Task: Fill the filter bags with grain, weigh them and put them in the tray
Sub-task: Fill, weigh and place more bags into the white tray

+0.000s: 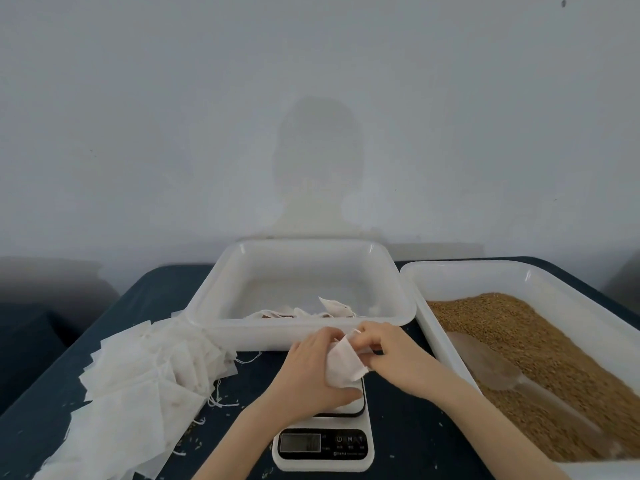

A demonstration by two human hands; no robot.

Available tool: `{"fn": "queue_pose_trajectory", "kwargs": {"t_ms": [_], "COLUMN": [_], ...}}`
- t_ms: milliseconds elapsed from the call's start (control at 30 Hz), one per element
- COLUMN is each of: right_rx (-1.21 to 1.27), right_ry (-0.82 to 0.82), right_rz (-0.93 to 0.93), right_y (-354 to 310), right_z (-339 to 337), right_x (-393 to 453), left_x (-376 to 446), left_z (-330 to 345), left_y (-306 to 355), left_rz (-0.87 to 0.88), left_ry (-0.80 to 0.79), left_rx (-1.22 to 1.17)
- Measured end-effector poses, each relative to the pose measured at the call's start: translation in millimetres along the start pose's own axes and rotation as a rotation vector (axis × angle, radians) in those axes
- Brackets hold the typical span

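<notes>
Both hands over the scale (323, 441), at the middle of the dark desk (412, 427). Left hand (311, 370) curled around the side of a white filter bag (343, 367), grip closed on the fabric from below and left. Right hand (384, 348) pinching the bag's upper edge between thumb and fingertips, apparently at the mouth or drawstring, though too blurred to tell which. Bag held just above the scale's platform, possibly brushing it. Scale display lit but unreadable.

Directly behind the hands, a white tray (301, 327) holding a few filled bags (311, 311) against its near wall. To the right, touching or just beside that tray, a second white tub (588, 275) of brown grain (540, 344), with a translucent scoop (491, 367) lying bowl-up on the grain, handle pointing toward the near right corner.

On the left of the desk, a fanned pile of empty filter bags (138, 382), strings trailing toward the scale. Loose grains scattered on the desk near the pile's lower edge. Pale wall behind, carrying a shadow of a head and shoulders.
</notes>
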State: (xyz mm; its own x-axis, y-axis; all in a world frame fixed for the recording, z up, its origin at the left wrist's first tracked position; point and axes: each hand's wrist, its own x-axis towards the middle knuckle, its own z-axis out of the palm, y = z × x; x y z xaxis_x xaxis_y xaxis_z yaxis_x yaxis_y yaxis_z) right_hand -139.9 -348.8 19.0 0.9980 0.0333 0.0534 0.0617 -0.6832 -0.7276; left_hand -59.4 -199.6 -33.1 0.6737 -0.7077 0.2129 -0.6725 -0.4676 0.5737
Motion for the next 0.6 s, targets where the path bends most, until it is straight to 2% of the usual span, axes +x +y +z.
{"fn": "queue_pose_trajectory", "kwargs": {"t_ms": [133,267,400,533,600], "right_rx": [0.017,0.001,0.004,0.091,0.017], "right_ry": [0.028,0.068,0.098,0.260,0.381], "right_rz": [-0.007,-0.052,-0.023,0.013,0.071], "right_y": [6.0,7.1,7.0,17.4,35.2], "right_z": [0.3,-3.0,-19.2,-62.7,-89.1], "right_x": [1.1,-0.7,-5.8,-27.2,-43.3], "left_x": [0.8,4.0,8.2,15.0,19.7], "left_z": [-2.1,-6.5,-6.1,-3.4,-2.6], "left_y": [0.1,-1.0,-3.6,-2.0,0.9], "left_rz": [-0.015,0.036,-0.001,0.009,0.030], "left_ry": [-0.007,0.004,-0.030,-0.020,-0.014], "left_rx": [-0.061,0.002,-0.079,-0.056,-0.039]}}
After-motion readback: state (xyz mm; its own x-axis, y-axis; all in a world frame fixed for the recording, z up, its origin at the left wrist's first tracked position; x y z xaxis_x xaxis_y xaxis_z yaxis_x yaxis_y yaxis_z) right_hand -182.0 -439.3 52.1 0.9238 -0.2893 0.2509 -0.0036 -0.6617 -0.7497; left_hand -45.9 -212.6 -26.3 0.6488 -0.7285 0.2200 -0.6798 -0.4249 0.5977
